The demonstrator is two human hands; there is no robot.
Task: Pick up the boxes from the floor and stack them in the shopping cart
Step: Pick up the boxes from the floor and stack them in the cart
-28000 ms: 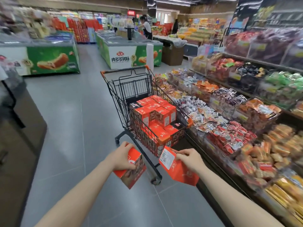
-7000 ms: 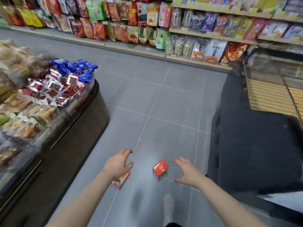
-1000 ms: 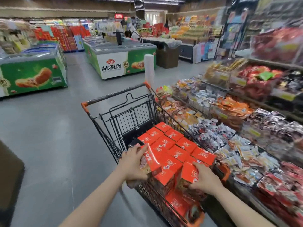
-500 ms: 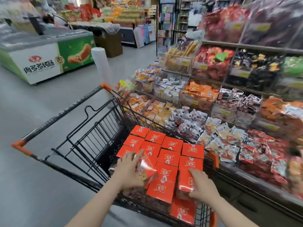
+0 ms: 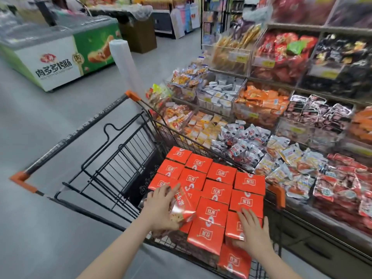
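Two boxes are being seated at once in the shopping cart [image 5: 128,150], both at its near end, the end away from the orange-capped handle. The left hand [image 5: 161,210] grips a tilted box [image 5: 182,208], fingers curled over its top edge and thumb underneath; this box sits corner-up at the cart's near left side, not yet flat. The right hand [image 5: 251,234] lies with fingers nearly straight and slightly spread on a flat box [image 5: 234,228] at the cart's near right side, pressing it down; whether the thumb hooks its near edge I cannot tell. The stacked boxes [image 5: 211,182] fill the cart's basket in tidy rows, tops level, logos up. One more box [image 5: 234,262] lies lower, at the cart's nearest corner.

To do it well, I judge: rotate the tilted box until its broad face is level with its neighbours in the cart, then slide it against the adjacent row so no gap is left. Keep the right palm flat on its box until it sits flush. The glossy wrap looks slippery, so release only once each box is supported. No boxes show on the floor beside the cart here; likely near the end.
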